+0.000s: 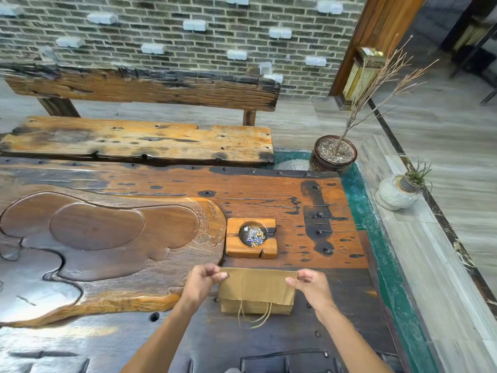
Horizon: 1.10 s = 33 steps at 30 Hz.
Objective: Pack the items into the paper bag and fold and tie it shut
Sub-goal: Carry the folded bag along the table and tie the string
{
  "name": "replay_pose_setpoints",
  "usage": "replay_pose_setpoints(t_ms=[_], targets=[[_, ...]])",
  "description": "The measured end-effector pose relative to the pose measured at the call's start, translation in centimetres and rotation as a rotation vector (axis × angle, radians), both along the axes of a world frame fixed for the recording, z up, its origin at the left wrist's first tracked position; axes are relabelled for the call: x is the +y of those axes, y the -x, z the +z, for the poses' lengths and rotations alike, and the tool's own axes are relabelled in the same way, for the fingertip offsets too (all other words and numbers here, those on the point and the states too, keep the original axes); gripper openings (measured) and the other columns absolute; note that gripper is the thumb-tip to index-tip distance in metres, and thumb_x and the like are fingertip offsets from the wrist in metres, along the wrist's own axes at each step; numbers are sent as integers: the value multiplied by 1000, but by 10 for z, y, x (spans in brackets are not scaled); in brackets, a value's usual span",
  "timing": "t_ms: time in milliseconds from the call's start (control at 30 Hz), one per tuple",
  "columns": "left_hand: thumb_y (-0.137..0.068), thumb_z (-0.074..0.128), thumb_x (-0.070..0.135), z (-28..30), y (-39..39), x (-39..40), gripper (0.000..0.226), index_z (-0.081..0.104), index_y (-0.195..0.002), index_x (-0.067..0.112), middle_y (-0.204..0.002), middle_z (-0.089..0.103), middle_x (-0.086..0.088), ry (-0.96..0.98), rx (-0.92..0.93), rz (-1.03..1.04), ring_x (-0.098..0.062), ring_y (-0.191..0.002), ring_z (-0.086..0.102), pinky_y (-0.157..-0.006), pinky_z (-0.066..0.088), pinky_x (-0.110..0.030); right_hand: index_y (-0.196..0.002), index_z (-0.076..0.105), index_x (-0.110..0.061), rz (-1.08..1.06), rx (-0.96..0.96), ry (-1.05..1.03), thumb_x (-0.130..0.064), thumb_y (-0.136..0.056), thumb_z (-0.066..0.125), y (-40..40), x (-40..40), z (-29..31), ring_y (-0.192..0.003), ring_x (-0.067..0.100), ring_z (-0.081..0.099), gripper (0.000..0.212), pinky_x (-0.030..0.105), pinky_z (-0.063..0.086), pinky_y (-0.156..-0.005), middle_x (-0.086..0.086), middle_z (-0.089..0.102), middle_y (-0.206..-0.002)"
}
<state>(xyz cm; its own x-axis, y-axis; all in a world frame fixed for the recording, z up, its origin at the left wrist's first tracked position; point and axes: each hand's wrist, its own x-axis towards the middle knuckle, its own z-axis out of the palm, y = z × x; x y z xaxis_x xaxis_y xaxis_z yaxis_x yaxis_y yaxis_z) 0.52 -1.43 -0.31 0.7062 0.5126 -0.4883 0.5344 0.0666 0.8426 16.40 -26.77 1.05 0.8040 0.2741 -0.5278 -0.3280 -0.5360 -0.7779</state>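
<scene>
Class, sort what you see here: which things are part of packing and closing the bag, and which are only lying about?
Part of the job:
paper bag
string hanging from the bag's front
left hand and right hand, each pinching a top corner

Lying about:
wooden ashtray
carved tea tray
bench
potted twig

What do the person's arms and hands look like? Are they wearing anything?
Both arms are bare all the way down from the bottom edge of the picture, with no sleeves showing. The left hand and right hand wear no gloves. No watch, bracelet or ring can be seen on either. Fingernails look short and plain.
</scene>
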Motion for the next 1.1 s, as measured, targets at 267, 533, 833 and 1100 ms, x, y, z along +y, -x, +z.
replay_pose_setpoints(t_ms=[267, 533, 833, 1100], targets=[[-88, 67, 9, 112, -40, 17, 24, 56, -67, 14, -68, 58, -2, -126, -278, 31, -15, -67, 51, -68, 46, -33, -100, 71, -12, -11, -232, -140, -14, -70, 87, -39, 32, 107, -89, 15, 65, 34, 27, 48, -86, 0, 70, -96], [-84, 70, 4, 224, -61, 31, 16, 63, -72, 13, -65, 58, 7, -257, -570, 99, -7, -65, 53, -65, 44, -28, -90, 67, -13, 7, -458, -369, -6, -72, 84, -65, 49, 214, -81, 14, 59, 26, 26, 47, -80, -5, 65, -81], [-80, 76, 6, 332, -79, 41, 21, 72, -100, -1, -82, 68, 4, -356, -776, 229, -2, -74, 62, -74, 51, -17, -61, 67, -18, 50, -718, -554, -6, -70, 85, -72, 50, 323, -59, 2, 57, 24, 25, 47, -67, -11, 66, -59], [-85, 72, 14, 397, -77, 43, 19, 71, -97, -1, -82, 68, -3, -451, -917, 214, -14, -78, 60, -73, 50, -33, -72, 73, -6, 135, -894, -634, -9, -71, 85, -62, 42, 405, -68, 11, 64, 12, 29, 52, -74, 5, 75, -74]])
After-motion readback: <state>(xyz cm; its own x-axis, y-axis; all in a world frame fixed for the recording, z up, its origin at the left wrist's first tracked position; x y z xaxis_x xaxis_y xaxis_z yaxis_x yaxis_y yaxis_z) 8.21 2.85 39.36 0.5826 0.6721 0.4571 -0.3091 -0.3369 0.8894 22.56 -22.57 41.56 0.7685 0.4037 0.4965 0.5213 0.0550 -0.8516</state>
